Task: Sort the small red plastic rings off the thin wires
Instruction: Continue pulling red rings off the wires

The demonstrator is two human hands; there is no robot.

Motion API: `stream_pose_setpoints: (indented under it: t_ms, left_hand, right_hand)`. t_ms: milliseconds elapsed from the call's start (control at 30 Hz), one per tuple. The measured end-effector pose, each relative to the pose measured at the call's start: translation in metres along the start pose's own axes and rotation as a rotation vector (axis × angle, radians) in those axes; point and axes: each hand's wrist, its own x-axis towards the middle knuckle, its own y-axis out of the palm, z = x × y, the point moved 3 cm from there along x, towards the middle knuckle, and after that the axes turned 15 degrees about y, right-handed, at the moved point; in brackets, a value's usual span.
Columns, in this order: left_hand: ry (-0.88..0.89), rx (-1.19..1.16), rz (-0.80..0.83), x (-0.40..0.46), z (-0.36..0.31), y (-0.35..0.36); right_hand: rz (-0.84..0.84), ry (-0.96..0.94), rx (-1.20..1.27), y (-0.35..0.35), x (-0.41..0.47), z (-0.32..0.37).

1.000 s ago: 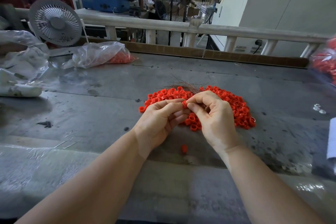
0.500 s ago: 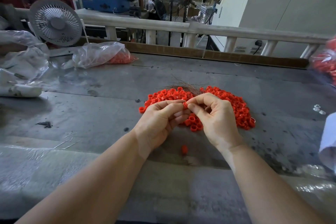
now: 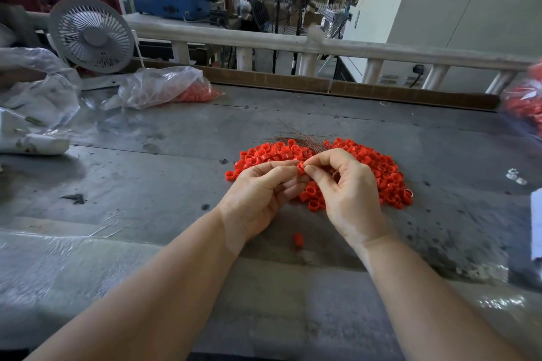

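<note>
Hundreds of rings (image 3: 366,164) are sitting in one big red heap mid-bench (image 3: 146,190), so imo this job is nowhere near wrapped up. Both hands are working right over the near edge of the heap. The left hand (image 3: 258,196) and right hand (image 3: 349,193) are meeting at a single ring (image 3: 301,168), w/ thumb and forefinger of each pinching it from either side; the other fingers are curling loosely underneath. Can't tell if a wire is running through that ring atm, too small to see.

The wires (image 3: 302,138) are lying as a thin brownish bundle at the far side of the heap, partly tucked under the rings. Looks like plenty of them are bare already, but whether the heap is finished rings or ones still tangled w/ wire, I honestly can't say from here.

One stray ring (image 3: 297,240) is lying alone on the bench, nearer the person, just between the wrists. A clear bag (image 3: 164,86) w/ more red rings is sitting far left near a small fan (image 3: 91,35), and another red-filled bag (image 3: 525,108) is poking in at the right edge. Those are prob done batches or more stock, no way to tell which. So my guess: some progress, lots left.
</note>
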Motion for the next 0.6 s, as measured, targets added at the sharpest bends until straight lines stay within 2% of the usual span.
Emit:
stream_pose_setpoints:
  t_ms: [367, 600]
  left_hand:
    - [0.059, 0.05, -0.004, -0.0003, -0.001, 0.0005]
    - [0.045, 0.048, 0.003, -0.0006, -0.0006, 0.0008]
  right_hand:
    - [-0.054, -0.16, -0.162, -0.0016, -0.0013, 0.0044]
    - [-0.068, -0.174, -0.127, -0.001, -0.0015, 0.0053]
